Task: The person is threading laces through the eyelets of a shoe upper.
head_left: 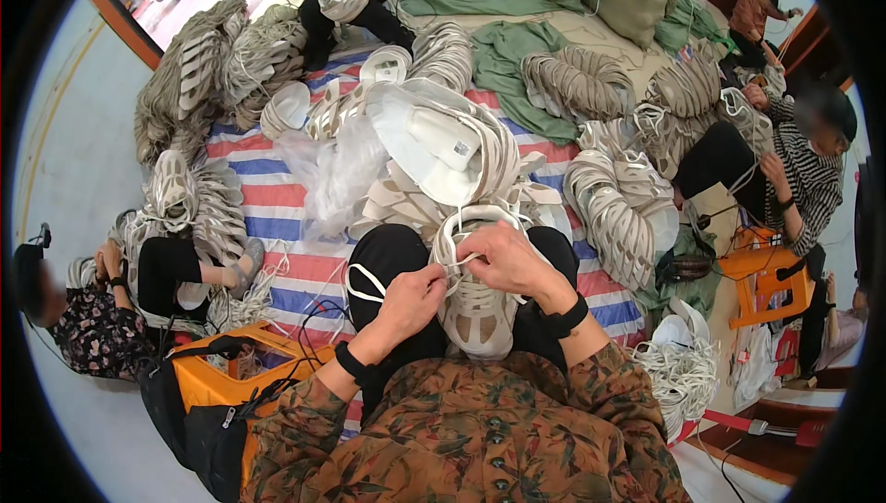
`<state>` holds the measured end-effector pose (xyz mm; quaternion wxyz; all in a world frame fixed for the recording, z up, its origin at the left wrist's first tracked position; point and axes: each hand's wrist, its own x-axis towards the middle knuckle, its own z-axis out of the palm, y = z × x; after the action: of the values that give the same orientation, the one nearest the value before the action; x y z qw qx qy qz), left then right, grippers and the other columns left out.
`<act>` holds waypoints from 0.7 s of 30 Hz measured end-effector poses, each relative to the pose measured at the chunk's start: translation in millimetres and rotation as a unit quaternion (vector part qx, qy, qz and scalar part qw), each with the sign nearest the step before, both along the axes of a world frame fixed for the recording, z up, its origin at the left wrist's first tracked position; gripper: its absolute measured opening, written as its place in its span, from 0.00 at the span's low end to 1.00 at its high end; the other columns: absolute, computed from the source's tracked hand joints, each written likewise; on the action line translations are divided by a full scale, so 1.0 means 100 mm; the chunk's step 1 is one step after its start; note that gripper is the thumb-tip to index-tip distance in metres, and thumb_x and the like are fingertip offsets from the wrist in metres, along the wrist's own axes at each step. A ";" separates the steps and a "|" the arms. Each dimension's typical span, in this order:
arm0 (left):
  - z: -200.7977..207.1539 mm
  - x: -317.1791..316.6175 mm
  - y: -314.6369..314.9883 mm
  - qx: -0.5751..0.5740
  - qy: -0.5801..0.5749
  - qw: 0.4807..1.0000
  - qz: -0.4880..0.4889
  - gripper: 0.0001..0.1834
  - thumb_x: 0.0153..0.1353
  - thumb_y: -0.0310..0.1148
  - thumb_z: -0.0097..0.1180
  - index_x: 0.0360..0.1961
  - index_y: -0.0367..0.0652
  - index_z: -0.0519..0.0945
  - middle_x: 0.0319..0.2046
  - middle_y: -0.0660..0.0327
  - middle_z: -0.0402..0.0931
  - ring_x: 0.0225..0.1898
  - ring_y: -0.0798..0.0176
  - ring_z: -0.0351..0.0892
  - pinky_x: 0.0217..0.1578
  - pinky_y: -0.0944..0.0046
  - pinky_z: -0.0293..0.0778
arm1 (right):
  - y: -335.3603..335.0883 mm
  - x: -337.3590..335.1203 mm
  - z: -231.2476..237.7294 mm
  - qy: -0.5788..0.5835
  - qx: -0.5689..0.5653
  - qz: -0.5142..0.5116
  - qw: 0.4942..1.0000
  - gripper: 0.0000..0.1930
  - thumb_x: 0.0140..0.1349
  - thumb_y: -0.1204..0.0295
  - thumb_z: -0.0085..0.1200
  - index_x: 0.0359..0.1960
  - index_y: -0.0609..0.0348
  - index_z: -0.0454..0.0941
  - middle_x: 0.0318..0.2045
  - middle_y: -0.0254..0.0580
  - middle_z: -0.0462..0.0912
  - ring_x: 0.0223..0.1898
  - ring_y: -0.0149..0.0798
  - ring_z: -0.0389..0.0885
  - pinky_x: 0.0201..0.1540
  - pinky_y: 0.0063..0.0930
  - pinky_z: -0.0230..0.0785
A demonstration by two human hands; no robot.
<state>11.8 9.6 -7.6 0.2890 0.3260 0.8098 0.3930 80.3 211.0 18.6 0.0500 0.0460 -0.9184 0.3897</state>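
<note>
Between my knees rests a beige and white shoe upper (480, 311), its toe pointing toward me. A white shoelace (368, 283) runs through it and loops out to the left. My left hand (413, 298) pinches the lace at the left side of the upper's opening. My right hand (509, 261) lies over the opening with its fingers closed on the lace there. Just beyond the hands leans a stack of nested uppers (498, 157), a white lining facing up.
Striped tarp (268, 194) covers the floor. Bundles of uppers (614, 217) lie to the right, more (208, 60) at back left. A clear plastic bag (337, 175), loose laces (681, 372), orange stools (761, 277) and a black bag (198, 429) are around me. Several people sit nearby.
</note>
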 end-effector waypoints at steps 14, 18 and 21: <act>-0.18 -0.13 0.05 0.023 -0.071 0.997 -0.011 0.11 0.65 0.34 0.57 0.32 0.36 0.81 0.16 0.56 0.74 0.17 0.63 0.75 0.23 0.62 0.71 | -0.06 0.03 -0.22 -0.023 0.113 -0.003 0.993 0.05 0.49 0.68 0.63 0.28 0.50 0.85 0.25 0.41 0.80 0.35 0.48 0.79 0.43 0.41 0.64; -0.13 -0.14 0.07 -0.014 -0.031 0.999 -0.036 0.09 0.64 0.33 0.59 0.32 0.36 0.80 0.19 0.56 0.76 0.22 0.63 0.77 0.26 0.61 0.72 | -0.03 0.01 -0.26 -0.041 0.113 0.012 0.993 0.06 0.48 0.66 0.63 0.25 0.52 0.83 0.25 0.40 0.81 0.35 0.47 0.80 0.42 0.41 0.63; -0.06 -0.13 0.00 0.053 0.025 0.998 -0.039 0.10 0.60 0.32 0.63 0.36 0.37 0.76 0.23 0.55 0.76 0.27 0.59 0.77 0.32 0.60 0.72 | 0.07 0.01 -0.24 -0.035 0.117 0.073 0.990 0.06 0.49 0.68 0.63 0.28 0.53 0.84 0.26 0.41 0.82 0.33 0.44 0.79 0.41 0.38 0.64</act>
<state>-1.5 9.2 -14.1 0.2657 0.3818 0.7815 0.4157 81.1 218.0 -5.3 -0.0163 0.1052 -0.9530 0.2836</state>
